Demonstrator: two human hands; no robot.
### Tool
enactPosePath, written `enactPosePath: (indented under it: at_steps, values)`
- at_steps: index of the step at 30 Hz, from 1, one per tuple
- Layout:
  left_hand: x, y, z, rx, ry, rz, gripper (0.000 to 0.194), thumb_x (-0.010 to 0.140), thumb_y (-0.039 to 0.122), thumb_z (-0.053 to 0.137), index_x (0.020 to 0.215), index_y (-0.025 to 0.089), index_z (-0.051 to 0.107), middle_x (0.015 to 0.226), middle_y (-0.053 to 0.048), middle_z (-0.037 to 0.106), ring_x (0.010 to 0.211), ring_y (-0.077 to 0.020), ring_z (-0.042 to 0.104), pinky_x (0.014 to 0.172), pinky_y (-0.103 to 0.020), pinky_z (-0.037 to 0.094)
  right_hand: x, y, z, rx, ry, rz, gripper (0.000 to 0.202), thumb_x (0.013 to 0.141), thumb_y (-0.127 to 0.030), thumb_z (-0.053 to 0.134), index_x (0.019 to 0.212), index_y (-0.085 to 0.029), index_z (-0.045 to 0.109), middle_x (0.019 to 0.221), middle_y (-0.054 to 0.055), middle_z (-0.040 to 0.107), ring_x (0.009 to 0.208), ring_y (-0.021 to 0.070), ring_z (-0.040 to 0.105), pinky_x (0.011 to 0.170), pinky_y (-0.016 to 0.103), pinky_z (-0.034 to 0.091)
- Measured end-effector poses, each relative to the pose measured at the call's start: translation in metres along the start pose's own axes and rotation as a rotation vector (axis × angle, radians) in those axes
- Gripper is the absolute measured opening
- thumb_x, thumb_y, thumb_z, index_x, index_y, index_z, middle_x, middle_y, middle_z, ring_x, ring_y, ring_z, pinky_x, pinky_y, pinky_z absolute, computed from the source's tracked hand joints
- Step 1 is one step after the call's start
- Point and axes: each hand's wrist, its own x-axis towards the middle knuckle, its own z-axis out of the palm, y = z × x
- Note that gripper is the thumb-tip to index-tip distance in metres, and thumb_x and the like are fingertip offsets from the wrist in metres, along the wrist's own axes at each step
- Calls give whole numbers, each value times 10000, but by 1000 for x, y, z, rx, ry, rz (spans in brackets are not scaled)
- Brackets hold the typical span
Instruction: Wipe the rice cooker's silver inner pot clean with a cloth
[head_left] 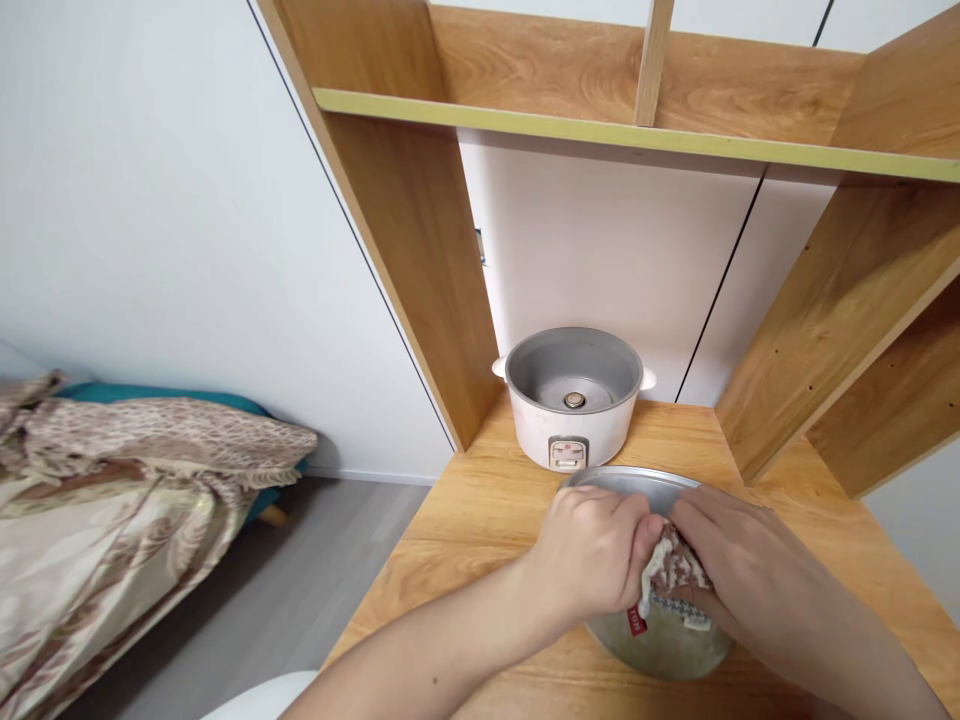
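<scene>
A round metal pot (pixel 651 650) rests on the wooden desk in front of me. Above it my left hand (pixel 596 545) is closed, its fingers curled around one side of a crumpled, patterned cloth (pixel 671 562). On the other side, my right hand (pixel 739 550) grips the same cloth, fingers bent over the pot. A red tag (pixel 637 620) hangs from the cloth. Both hands cover much of the pot's middle and far rim. Just behind the pot stands a white rice cooker body (pixel 532 430) without a lid, its grey inside and round centre piece showing.
The wooden desk (pixel 450 540) has tall side panels and a shelf (pixel 600 122) with a yellow-green edge above the cooker. At left, a bed with a patterned cover (pixel 172 480) stands by the white wall. A white rounded object (pixel 262 697) shows at the bottom edge.
</scene>
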Motion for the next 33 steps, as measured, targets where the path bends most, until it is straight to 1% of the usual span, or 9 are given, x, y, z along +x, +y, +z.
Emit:
enactPosePath:
  at_steps: [3, 7, 12, 19, 24, 28, 33]
  values:
    - [0, 0, 0, 3, -3, 2, 433, 1059, 214, 342, 658, 232, 504, 488, 8, 534, 409, -154, 463, 448, -323, 292, 0, 1, -1, -4, -6, -10, 315, 890, -149, 788, 892, -243, 487, 818, -9, 614, 683, 210, 610, 600, 329, 392]
    - [0, 1, 0, 17, -11, 2, 478, 1085, 253, 305, 651, 231, 504, 489, 5, 546, 405, -151, 467, 450, -324, 300, 1, 3, -3, 6, -23, -24, 327, 906, -232, 818, 883, -241, 492, 811, -3, 627, 675, 208, 615, 580, 323, 386]
    - [1, 2, -1, 25, -17, 3, 502, 1098, 265, 287, 649, 226, 507, 490, 8, 553, 404, -142, 482, 455, -319, 306, -1, 5, -3, 32, -67, 2, 326, 921, -224, 807, 896, -241, 483, 830, -2, 625, 687, 210, 616, 596, 325, 390]
    - [2, 1, -1, 19, -13, 6, 499, 1093, 261, 289, 646, 227, 508, 491, 6, 553, 402, -144, 478, 455, -321, 308, -1, 6, -5, 55, -71, 10, 303, 966, -289, 770, 913, -243, 475, 835, 0, 609, 698, 214, 607, 607, 329, 385]
    - [1, 1, -1, 21, -14, 9, 512, 1099, 268, 278, 648, 224, 517, 492, 5, 552, 402, -145, 482, 457, -322, 310, -2, 6, -3, 58, -77, 24, 266, 1003, -289, 717, 914, -246, 470, 833, -3, 605, 694, 208, 605, 604, 326, 379]
    - [0, -1, 0, 27, -12, 11, 531, 1104, 280, 260, 646, 221, 522, 496, 1, 553, 404, -147, 483, 456, -325, 313, -5, 9, -3, 65, -89, 39, 277, 1005, -327, 714, 908, -250, 467, 829, -2, 612, 691, 211, 612, 595, 326, 381]
    - [0, -2, 1, 25, -12, 13, 512, 1096, 260, 279, 646, 220, 520, 492, 8, 542, 406, -142, 477, 467, -314, 318, -7, 13, -7, 77, -131, 72, 288, 989, -322, 735, 912, -252, 467, 854, 2, 632, 703, 209, 628, 600, 321, 408]
